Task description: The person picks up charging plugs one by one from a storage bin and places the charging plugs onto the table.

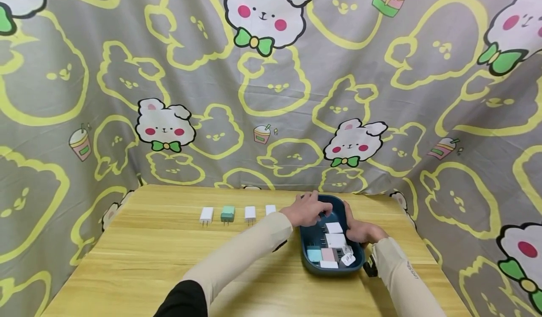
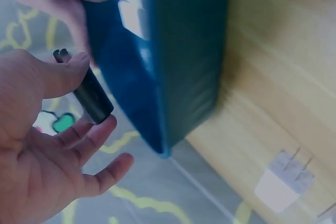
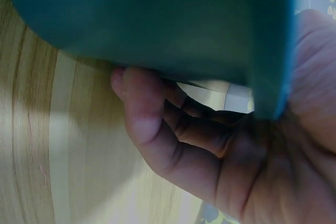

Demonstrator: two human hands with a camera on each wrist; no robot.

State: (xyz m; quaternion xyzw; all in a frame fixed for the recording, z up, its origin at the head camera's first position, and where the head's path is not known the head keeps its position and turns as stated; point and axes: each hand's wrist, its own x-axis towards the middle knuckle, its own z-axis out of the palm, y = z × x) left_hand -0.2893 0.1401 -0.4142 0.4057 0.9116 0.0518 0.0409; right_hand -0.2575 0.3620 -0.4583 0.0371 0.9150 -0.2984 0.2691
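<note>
My left hand (image 1: 308, 209) is over the far end of a dark blue plastic bin (image 1: 311, 262). Between thumb and fingers it pinches a small black charger plug (image 2: 93, 95), its two prongs showing at one end in the left wrist view. My right hand (image 1: 365, 230) grips the bin's right side, thumb at the rim and fingers curled against the outside near the bottom (image 3: 147, 108). Inside the bin lie several charger plugs: white ones (image 1: 335, 240), a pink one (image 1: 328, 254), a light teal one (image 1: 314, 255) and a clear-and-white one (image 1: 348, 259).
Left of the bin, a row of plugs stands on the wooden table (image 1: 161, 251): a white plug (image 1: 206, 214), a green plug (image 1: 227, 213), another white plug (image 1: 250, 213) and a further white plug (image 1: 270, 209) by the left sleeve. A patterned curtain (image 1: 279, 157) hangs behind the table.
</note>
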